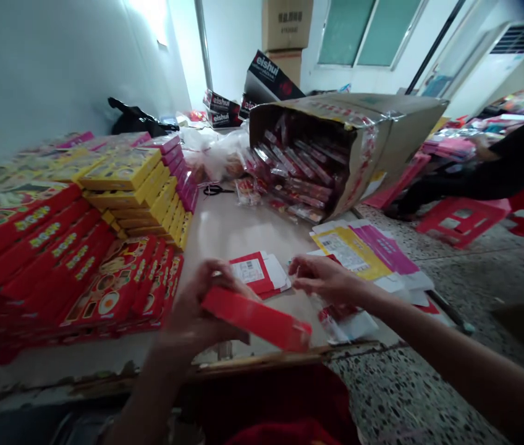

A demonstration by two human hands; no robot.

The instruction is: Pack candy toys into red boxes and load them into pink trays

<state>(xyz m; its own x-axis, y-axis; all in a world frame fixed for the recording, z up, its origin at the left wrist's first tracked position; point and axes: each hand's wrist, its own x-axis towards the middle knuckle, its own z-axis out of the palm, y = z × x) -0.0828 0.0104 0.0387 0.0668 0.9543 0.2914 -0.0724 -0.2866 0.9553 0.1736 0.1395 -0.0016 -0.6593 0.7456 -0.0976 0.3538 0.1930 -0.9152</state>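
My left hand point(199, 309) is wrapped round a small red carton point(257, 318), tilted with one narrow side towards me, above the table's front edge. To its right, my right hand point(317, 276) hovers over the table with curled fingers. What they hold, if anything, is too blurred to make out. Between the hands lies a flat red-and-white carton point(250, 272) with a printed label. Flat yellow point(350, 250) and magenta cartons point(385, 247) overlap beyond my right hand. Below that hand is a clear plastic packet point(343, 321), partly hidden.
Stacked red boxes point(109, 284) and yellow boxes point(127, 167) fill the left side. A large cardboard box point(382, 136) lies on its side, spilling wrapped packets point(299, 167). Black scissors point(218, 190) lie behind. Pink stools point(463, 216) and another person's dark sleeve point(521, 148) are right.
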